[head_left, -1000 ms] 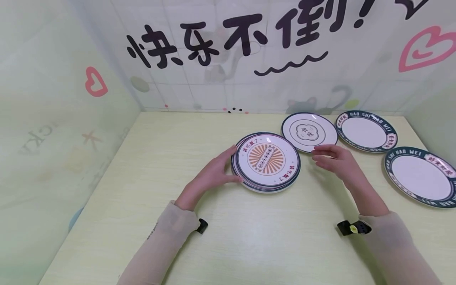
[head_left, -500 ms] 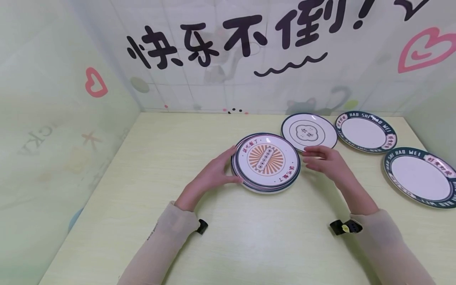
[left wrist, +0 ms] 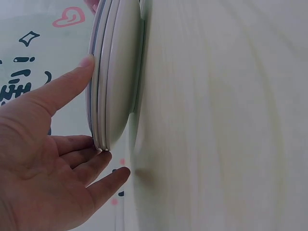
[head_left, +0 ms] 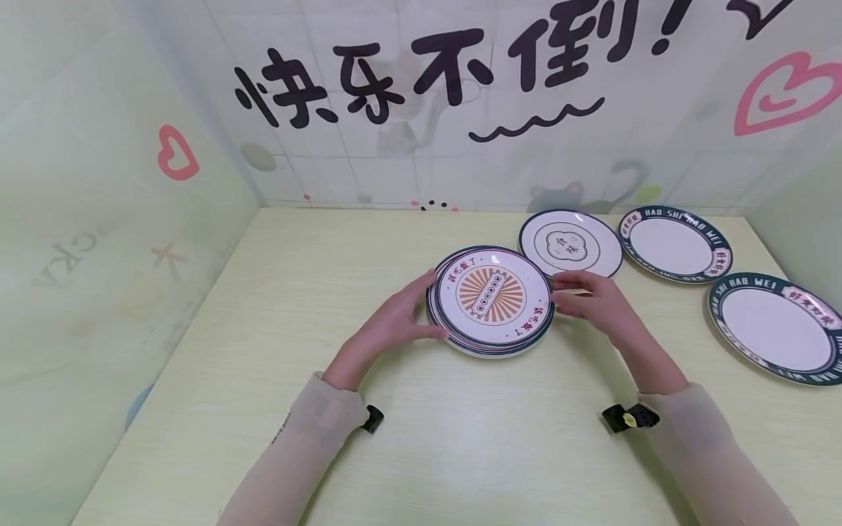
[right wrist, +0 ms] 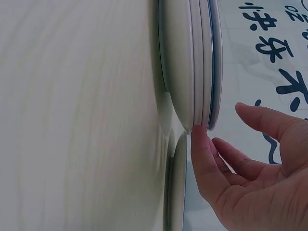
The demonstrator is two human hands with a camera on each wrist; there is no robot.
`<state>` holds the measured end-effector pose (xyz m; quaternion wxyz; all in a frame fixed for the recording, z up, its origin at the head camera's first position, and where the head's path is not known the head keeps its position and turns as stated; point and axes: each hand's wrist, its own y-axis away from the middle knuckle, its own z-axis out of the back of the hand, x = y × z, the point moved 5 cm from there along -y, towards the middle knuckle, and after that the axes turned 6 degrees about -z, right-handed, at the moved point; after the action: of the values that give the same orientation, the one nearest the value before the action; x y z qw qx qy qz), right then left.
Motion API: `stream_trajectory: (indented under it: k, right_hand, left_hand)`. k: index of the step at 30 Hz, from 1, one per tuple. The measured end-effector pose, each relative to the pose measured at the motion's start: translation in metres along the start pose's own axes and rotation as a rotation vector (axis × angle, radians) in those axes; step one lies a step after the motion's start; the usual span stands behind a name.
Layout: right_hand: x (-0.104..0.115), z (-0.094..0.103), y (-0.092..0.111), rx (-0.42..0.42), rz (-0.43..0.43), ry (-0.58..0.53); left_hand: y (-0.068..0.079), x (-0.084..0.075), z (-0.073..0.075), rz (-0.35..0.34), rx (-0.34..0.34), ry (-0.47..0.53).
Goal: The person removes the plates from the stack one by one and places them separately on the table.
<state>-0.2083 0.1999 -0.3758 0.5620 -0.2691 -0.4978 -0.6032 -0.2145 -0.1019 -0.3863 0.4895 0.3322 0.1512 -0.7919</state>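
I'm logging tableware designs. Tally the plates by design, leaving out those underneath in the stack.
Lettered dark-rim plates: 2
Framed-emblem plate: 1
Sunburst plate, on top of the stack: 1
Total: 4

Pale table, black-lettered back wall, pink hearts

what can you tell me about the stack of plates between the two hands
The stack of plates looks glossy, perhaps ceramic. The top plate's face is white with a dark rim line, an orange sunburst behind a slanted banner, and red characters near the edge. Several rims show below, slightly offset. It sits flat on the table. The left hand touches its left edge; the right hand has fingers at its right edge.
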Motion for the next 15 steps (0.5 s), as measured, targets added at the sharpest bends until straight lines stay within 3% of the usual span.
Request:
stream_trajectory:
  k: [7,15]
  right_hand:
    - [0.0021,-0.0027,-0.0035,-0.039,-0.028,0.124]
    - [0.0038,-0.0058,-0.0078,-0.054,-0.035,0.162]
  left_hand:
    - [0.0003,0.0001,-0.0004,-0.003,-0.001,0.006]
    - [0.0008,-0.0012,0.0001,-0.007,-0.004,0.008]
